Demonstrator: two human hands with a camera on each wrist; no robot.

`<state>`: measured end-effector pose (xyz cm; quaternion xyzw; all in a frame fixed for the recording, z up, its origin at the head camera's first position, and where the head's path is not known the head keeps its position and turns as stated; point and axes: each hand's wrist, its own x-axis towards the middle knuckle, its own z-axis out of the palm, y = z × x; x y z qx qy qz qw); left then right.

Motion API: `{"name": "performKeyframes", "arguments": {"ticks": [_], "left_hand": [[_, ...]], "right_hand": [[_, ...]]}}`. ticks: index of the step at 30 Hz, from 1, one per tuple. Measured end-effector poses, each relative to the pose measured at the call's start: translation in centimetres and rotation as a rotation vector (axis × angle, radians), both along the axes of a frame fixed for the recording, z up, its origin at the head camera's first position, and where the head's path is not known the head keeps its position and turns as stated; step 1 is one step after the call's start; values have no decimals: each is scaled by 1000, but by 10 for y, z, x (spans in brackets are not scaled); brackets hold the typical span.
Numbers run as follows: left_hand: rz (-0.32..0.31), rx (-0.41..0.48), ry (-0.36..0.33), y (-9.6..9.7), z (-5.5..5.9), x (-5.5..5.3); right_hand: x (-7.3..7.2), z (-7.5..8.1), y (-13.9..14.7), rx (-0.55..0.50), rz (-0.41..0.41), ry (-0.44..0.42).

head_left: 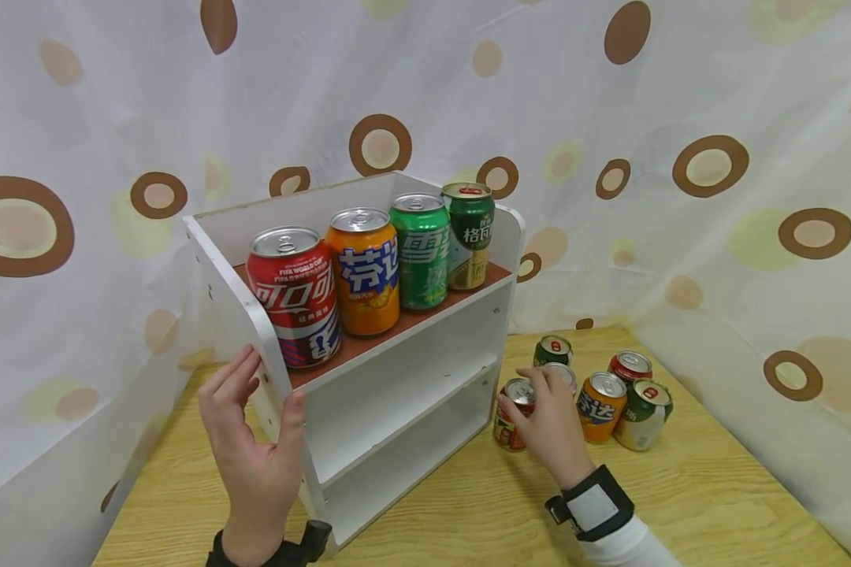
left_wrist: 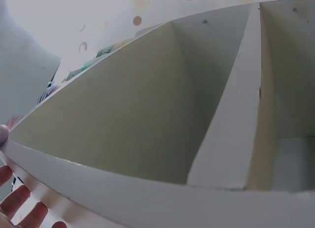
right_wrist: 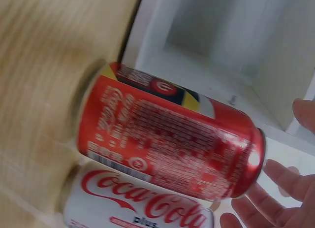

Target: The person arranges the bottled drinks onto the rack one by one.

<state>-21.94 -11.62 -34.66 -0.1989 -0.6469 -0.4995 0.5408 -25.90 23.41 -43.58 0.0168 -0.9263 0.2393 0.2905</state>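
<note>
My left hand (head_left: 258, 457) holds the front edge of the left side panel of a small white shelf (head_left: 369, 429), thumb at the front and fingers along the outer side. In the left wrist view, fingertips (left_wrist: 17, 201) rest against the outside of that panel. My right hand (head_left: 556, 429) is over the cans right of the shelf, thumb and fingers spread about the top of a red soda can (head_left: 510, 433). The right wrist view shows this red can (right_wrist: 167, 134) standing beside a white Coca-Cola plus can (right_wrist: 142, 201), with fingers near its top rim.
On the top tier stand a red cola can (head_left: 294, 303), an orange can (head_left: 363, 276), a green can (head_left: 420, 256) and a dark green can (head_left: 470, 236). Several more cans, including another orange can (head_left: 599, 409), cluster on the wooden table (head_left: 461, 512). A patterned curtain (head_left: 425, 79) hangs behind.
</note>
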Motion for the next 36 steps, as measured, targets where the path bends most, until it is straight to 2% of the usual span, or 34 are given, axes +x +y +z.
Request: {"name": "performKeyframes", "arguments": {"ticks": [10,18,28,36], "left_hand": [[-10,17,16,1,1,0],[-12,22,16,2,2,0],[-5,31,13,2,1,0],[-10,40,15,3,1,0]], "right_hand": [[-1,-20,0,-36,-19,-72],[-4,-30,3,-96,-33,-171],[-6,-30,6,-147,-20,-247],[-4,-26,6,-148,-13,-241]]}}
